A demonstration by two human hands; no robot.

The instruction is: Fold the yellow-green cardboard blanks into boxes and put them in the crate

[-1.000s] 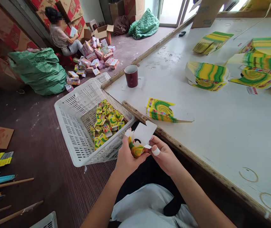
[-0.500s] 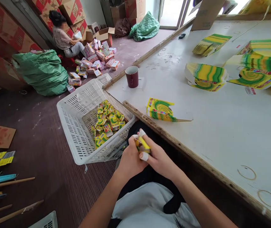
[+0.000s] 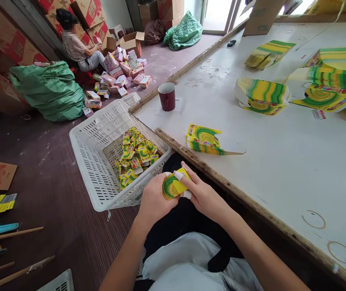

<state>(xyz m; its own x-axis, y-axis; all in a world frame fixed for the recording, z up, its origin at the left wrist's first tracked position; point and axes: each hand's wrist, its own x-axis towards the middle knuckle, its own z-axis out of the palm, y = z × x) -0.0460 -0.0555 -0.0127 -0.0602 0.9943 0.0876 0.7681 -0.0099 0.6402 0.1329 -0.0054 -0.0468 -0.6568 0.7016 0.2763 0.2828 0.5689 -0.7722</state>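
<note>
A small yellow-and-green printed carton (image 3: 170,190) is held between my two hands above my lap. My left hand (image 3: 154,198) grips its left side, the thumb along the top edge. On the carton's right end, my right hand (image 3: 203,194) is closed, with white coverings on some fingertips. Just left of my hands stands a white plastic basket (image 3: 90,169) with many small yellow cartons (image 3: 142,153) heaped inside. To the right, on the table (image 3: 270,161), lies a fanned stack of flat yellow-green cartons (image 3: 204,139).
A maroon mug (image 3: 167,97) stands near the table's wooden edge (image 3: 197,161). More flat carton stacks (image 3: 260,97) lie farther right. On the floor are a green sack (image 3: 48,91), a pile of pink boxes (image 3: 124,72) and a seated person (image 3: 81,44). Rubber bands (image 3: 341,252) lie on the table.
The carton has turned so its printed broad face shows, where before mostly a narrow yellow edge was visible. My left hand has shifted slightly left and my fingers have changed position on the carton.
</note>
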